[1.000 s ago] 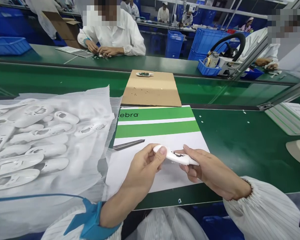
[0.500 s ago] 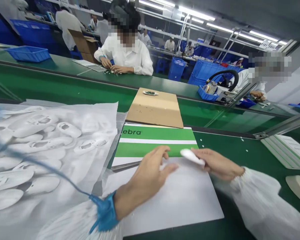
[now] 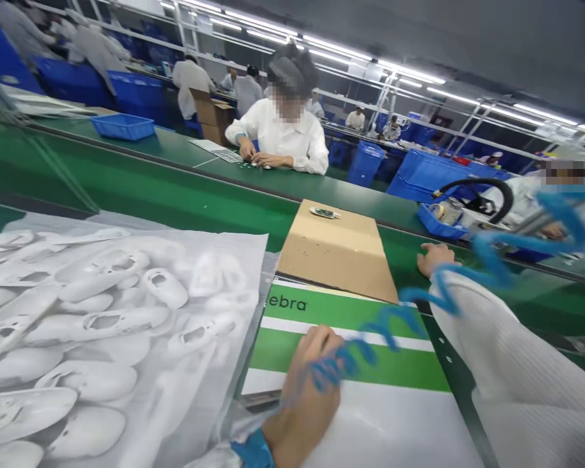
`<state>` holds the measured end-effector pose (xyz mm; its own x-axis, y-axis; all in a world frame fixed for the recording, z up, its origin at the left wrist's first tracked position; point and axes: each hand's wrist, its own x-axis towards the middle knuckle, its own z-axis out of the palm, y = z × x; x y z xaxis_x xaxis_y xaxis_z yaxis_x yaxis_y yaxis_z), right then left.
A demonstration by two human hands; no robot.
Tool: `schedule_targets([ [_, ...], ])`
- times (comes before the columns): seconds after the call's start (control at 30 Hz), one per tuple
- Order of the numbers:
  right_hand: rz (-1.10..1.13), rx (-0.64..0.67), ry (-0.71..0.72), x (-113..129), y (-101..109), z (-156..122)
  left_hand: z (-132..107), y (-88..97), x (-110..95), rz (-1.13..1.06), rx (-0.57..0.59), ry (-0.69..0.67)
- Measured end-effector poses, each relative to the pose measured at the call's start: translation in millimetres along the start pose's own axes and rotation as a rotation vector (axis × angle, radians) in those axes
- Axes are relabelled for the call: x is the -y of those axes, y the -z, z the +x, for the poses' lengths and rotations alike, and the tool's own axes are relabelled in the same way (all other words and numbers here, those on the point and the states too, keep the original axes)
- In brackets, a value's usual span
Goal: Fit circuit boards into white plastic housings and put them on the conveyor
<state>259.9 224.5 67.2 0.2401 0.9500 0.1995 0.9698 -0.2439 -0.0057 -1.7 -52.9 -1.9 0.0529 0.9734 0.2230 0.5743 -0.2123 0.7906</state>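
Observation:
My left hand (image 3: 314, 383) is over the green and white printed sheet (image 3: 351, 364), a blue band round its wrist. Its fingers are curled inward and blurred, and what they hold, if anything, is hidden. Across the hand runs a blue coiled cord (image 3: 443, 292). My right hand (image 3: 436, 259) reaches far forward to the green channel beyond the bench edge, to the right of a brown cardboard sheet (image 3: 341, 253). Its fingertips are hidden, and no white part shows in it. On the cardboard lies a small white casing with a green circuit board (image 3: 324, 212).
On the left, many white plastic shells (image 3: 85, 380) are spread on a white foam sheet (image 3: 244, 260). Across the green channel (image 3: 175, 201) a co-worker (image 3: 292, 140) works with both hands on small parts. Blue trays (image 3: 124, 126) and a basket (image 3: 441, 221) stand on the far bench.
My right hand has moved forward and right, away from the left; the white part it held is out of sight. My left hand's fingers have curled in. The view has shifted left.

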Motion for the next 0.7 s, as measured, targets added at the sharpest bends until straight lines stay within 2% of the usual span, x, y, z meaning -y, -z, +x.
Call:
schedule_targets([
  [0.13, 0.061, 0.013, 0.275, 96.9, -8.6, 27.3, 2.1, -2.5, 1.8, 0.011, 0.044, 0.028],
  [0.23, 0.124, 0.009, 0.446, 174.8, -17.8, 32.5, 4.6, -5.1, 3.1, 0.038, 0.103, 0.070],
  [0.3, 0.156, 0.034, 0.493, 214.6, -22.4, 29.1, 4.9, -4.6, 0.3, 0.049, 0.170, 0.107],
  [0.37, 0.178, 0.093, 0.501, 239.2, -23.8, 22.2, 4.1, -2.4, -4.9, 0.051, 0.209, 0.128],
  [0.43, 0.199, 0.173, 0.515, 247.2, -20.6, 12.6, 2.5, 0.0, -9.9, 0.054, 0.196, 0.142],
  [0.53, 0.228, 0.304, 0.579, 231.0, -4.8, -9.6, -0.4, 0.9, -12.8, 0.067, 0.152, 0.127],
  [0.6, 0.248, 0.356, 0.637, 204.8, 12.2, -30.9, -1.5, 0.7, -12.8, 0.092, 0.096, 0.060],
  [0.7, 0.281, 0.363, 0.717, 149.6, 41.8, -71.5, -0.1, 7.9, -17.4, 0.262, 0.004, 0.001],
])
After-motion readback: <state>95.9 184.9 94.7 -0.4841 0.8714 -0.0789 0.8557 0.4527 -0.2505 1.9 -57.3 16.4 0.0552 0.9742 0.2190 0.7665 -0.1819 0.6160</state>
